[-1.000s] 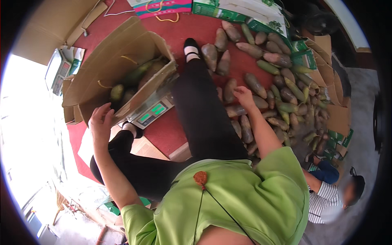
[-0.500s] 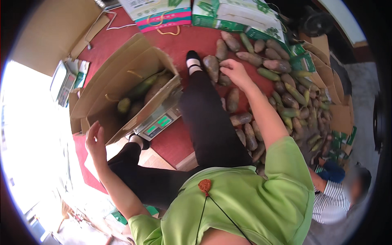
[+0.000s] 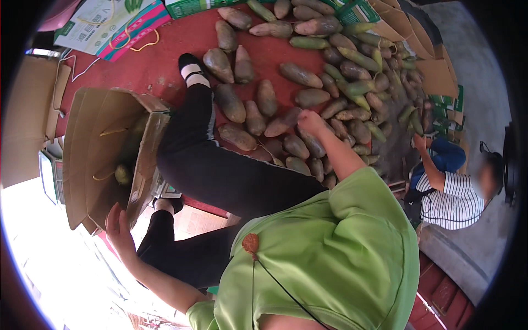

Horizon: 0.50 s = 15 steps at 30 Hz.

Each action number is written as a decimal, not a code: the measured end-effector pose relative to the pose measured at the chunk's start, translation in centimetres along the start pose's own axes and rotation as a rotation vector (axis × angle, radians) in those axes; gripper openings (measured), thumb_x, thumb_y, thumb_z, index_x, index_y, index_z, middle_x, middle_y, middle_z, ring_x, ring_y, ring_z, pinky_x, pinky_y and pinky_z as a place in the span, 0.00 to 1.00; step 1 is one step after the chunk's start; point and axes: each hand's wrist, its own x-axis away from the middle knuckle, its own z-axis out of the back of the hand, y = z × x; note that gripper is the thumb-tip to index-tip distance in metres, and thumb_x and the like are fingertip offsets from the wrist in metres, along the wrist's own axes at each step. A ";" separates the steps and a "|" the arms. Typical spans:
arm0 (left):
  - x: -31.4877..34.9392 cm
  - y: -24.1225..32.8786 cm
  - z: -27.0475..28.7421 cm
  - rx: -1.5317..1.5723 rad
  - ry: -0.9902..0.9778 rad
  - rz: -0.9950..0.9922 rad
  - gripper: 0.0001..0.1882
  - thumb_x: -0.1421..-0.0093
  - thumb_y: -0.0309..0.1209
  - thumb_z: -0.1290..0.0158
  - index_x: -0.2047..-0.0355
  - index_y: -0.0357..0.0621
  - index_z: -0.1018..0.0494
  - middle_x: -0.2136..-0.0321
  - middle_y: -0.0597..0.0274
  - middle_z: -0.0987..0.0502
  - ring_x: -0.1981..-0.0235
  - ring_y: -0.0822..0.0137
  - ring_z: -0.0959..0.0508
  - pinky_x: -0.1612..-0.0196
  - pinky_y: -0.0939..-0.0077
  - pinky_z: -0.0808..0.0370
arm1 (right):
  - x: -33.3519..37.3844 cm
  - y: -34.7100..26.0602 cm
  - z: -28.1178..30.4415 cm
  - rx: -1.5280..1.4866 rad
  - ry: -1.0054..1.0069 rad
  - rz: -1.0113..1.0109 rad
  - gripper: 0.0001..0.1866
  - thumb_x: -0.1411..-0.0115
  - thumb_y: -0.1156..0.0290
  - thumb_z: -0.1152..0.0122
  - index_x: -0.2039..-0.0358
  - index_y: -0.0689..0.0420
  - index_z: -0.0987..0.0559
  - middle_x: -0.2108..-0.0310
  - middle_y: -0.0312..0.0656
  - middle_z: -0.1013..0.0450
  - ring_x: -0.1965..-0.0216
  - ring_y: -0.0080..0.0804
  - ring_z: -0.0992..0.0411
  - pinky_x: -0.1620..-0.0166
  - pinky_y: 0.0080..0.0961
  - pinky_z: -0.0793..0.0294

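Note:
My right hand (image 3: 313,123) reaches into the pile, its fingers curled in against the upper right end of a brownish radish-like root (image 3: 283,122). The fingertips are partly hidden. My left hand (image 3: 119,234) is raised by the near edge of an open cardboard box (image 3: 99,159), fingers loosely apart and holding nothing. Inside the box, a green-yellow root end (image 3: 123,175) shows in shadow. The box stands on a scale (image 3: 165,190), which is mostly covered by the box and my leg.
Several loose roots (image 3: 231,103) lie across the red floor covering (image 3: 159,60), thickening into a heap (image 3: 404,91) at the right. Printed carton bags (image 3: 110,27) stand at the far left. Another person in a striped shirt (image 3: 454,201) sits at the right, one hand (image 3: 421,141) by the heap.
The view has swung right, so the box sits farther left. My right hand has moved from the far roots to a nearer one, and its fingers have closed in. My left hand stays by the box.

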 end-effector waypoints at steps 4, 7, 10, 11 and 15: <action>0.0 0.4 -0.3 -0.006 -0.017 0.045 0.15 0.39 0.30 0.50 0.53 0.38 0.28 0.56 0.55 0.25 0.54 0.65 0.26 0.50 0.72 0.31 | 6.6 0.3 1.0 0.125 0.052 0.029 0.11 0.53 0.67 0.41 0.69 0.58 0.20 0.72 0.49 0.24 0.66 0.46 0.25 0.62 0.36 0.27; -0.4 0.2 -0.9 0.040 -0.026 0.003 0.16 0.38 0.31 0.51 0.52 0.37 0.28 0.56 0.56 0.25 0.54 0.66 0.27 0.49 0.73 0.32 | 9.6 5.0 -1.8 -0.270 -0.197 -0.377 0.12 0.53 0.63 0.41 0.70 0.56 0.20 0.69 0.51 0.25 0.64 0.47 0.26 0.61 0.37 0.27; -0.4 -0.1 -0.9 0.009 -0.024 0.013 0.17 0.37 0.33 0.51 0.52 0.37 0.28 0.55 0.56 0.25 0.54 0.67 0.28 0.49 0.73 0.33 | 10.9 5.8 -4.7 -0.002 -0.177 -0.151 0.11 0.53 0.66 0.40 0.68 0.54 0.21 0.71 0.48 0.24 0.64 0.48 0.26 0.60 0.38 0.27; -0.4 -0.3 -0.9 0.004 -0.027 0.011 0.17 0.37 0.33 0.51 0.52 0.37 0.28 0.55 0.56 0.25 0.54 0.67 0.28 0.49 0.73 0.33 | 11.0 5.7 -5.2 -0.005 -0.179 -0.155 0.11 0.53 0.66 0.40 0.68 0.54 0.21 0.71 0.48 0.24 0.64 0.48 0.26 0.60 0.38 0.27; -0.7 -1.6 -1.0 0.091 -0.017 0.033 0.18 0.36 0.36 0.53 0.52 0.37 0.29 0.54 0.56 0.26 0.53 0.67 0.28 0.49 0.74 0.33 | 10.0 3.2 -5.0 -0.026 -0.172 -0.183 0.18 0.54 0.66 0.38 0.61 0.54 0.25 0.61 0.49 0.27 0.55 0.47 0.29 0.53 0.38 0.30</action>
